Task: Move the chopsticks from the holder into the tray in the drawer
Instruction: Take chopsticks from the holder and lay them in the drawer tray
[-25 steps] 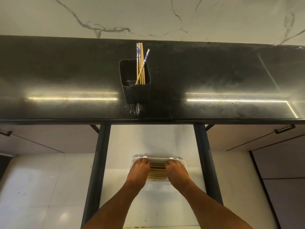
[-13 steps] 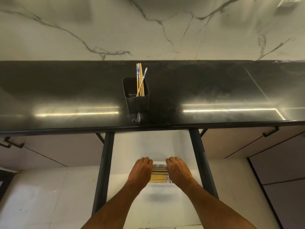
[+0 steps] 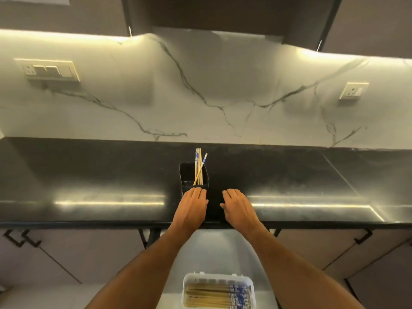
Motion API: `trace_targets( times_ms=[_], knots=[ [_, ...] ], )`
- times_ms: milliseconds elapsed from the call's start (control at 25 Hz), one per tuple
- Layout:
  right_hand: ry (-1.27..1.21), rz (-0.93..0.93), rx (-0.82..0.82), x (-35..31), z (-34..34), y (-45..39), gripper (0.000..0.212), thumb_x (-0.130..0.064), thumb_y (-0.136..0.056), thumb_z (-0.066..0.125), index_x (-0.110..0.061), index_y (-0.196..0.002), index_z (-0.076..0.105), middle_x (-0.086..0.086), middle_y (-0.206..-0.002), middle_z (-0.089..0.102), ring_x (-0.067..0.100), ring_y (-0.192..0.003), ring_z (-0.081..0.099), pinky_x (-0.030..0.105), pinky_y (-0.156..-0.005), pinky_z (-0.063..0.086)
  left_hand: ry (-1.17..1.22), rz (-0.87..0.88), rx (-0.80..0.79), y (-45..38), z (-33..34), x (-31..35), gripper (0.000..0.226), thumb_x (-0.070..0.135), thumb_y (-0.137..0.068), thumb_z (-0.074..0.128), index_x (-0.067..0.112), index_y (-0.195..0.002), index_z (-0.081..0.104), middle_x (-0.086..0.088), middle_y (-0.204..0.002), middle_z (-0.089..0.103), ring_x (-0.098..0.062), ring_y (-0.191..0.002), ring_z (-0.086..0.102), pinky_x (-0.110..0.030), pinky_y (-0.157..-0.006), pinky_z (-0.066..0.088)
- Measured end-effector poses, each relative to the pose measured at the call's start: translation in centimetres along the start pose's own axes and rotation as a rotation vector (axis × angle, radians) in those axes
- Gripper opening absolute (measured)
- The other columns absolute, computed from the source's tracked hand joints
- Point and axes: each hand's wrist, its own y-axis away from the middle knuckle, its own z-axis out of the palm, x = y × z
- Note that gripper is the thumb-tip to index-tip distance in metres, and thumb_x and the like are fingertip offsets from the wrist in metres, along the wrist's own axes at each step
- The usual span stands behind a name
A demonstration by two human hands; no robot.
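Head view: black holder [image 3: 194, 175] stands on the dark counter [image 3: 89, 175], a few chopsticks [image 3: 199, 167] upright in it, one leaning right. Left hand [image 3: 192, 209] rests against the holder's near wall, fingers loosely curled, gripping nothing. Right hand [image 3: 239, 208] is just right of the holder, fingers loose, empty. Below the holder, the white tray [image 3: 218, 278] in the open drawer holds laid-flat chopsticks [image 3: 209, 297]. Wall sockets [image 3: 353, 90] sit well behind the holder.

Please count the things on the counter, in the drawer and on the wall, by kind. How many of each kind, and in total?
Black holder on the counter: 1
White tray in the drawer: 1
Wall socket plates: 2
Chopstick groups: 2, one standing in the holder, one lying in the tray; single sticks too blurred to count
Total: 6
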Motion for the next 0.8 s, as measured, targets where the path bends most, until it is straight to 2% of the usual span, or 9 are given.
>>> trace_targets(
  times_ms=[120, 360, 480, 680, 800],
  knots=[
    [-0.016, -0.018, 0.071, 0.1, -1.7, -4.6, 0.039, -0.028, -0.100, 0.062, -0.009, -0.134, 0.058, 0.009, -0.130, 0.064, 0.022, -0.119, 0.060, 0.032, -0.103, 0.050, 0.016, -0.054, 0.057, -4.7, -1.3, -0.8, 0.027, 0.027, -0.101, 0.060, 0.009, -0.121, 0.063, -0.009, -0.116, 0.068, -0.021, -0.103, 0.064, -0.037, -0.091, 0.057],
    [-0.083, -0.039, 0.049, 1.5, -0.3, -12.8, 0.032, -0.026, -0.100, 0.062, -0.011, -0.128, 0.061, 0.008, -0.125, 0.065, 0.021, -0.114, 0.061, 0.032, -0.101, 0.052, -0.048, -0.151, -0.005, -11.9, 0.7, -3.6, 0.026, 0.028, -0.102, 0.054, 0.014, -0.125, 0.058, -0.001, -0.116, 0.063, -0.011, -0.098, 0.057, -0.026, -0.088, 0.051],
    [-0.125, -0.023, 0.010, 2.5, 1.5, -15.9, 0.031, -0.026, -0.100, 0.061, -0.011, -0.128, 0.060, 0.007, -0.126, 0.064, 0.021, -0.115, 0.060, 0.032, -0.101, 0.051, 0.039, -0.261, 0.010, -14.1, 2.7, -5.0, 0.021, 0.025, -0.101, 0.055, 0.015, -0.120, 0.058, -0.002, -0.111, 0.063, -0.011, -0.094, 0.056, -0.026, -0.086, 0.052],
    [-0.235, 0.038, -0.054, 3.6, 4.4, -20.2, 0.035, -0.026, -0.102, 0.059, -0.009, -0.133, 0.058, 0.010, -0.130, 0.063, 0.023, -0.117, 0.059, 0.033, -0.103, 0.049, 0.122, -0.377, -0.002, -16.7, 6.3, -7.2, 0.024, 0.032, -0.099, 0.061, 0.015, -0.114, 0.060, -0.001, -0.109, 0.065, -0.015, -0.098, 0.057, -0.029, -0.089, 0.053],
    [-0.335, 0.123, -0.035, 3.5, 5.5, -21.9, 0.033, -0.022, -0.102, 0.059, -0.006, -0.131, 0.059, 0.012, -0.124, 0.066, 0.026, -0.112, 0.063, 0.034, -0.099, 0.050, 0.127, -0.409, 0.020, -17.7, 7.6, -8.1, 0.013, 0.027, -0.098, 0.063, 0.015, -0.099, 0.063, -0.002, -0.096, 0.067, -0.015, -0.090, 0.055, -0.031, -0.081, 0.055]
  ],
)
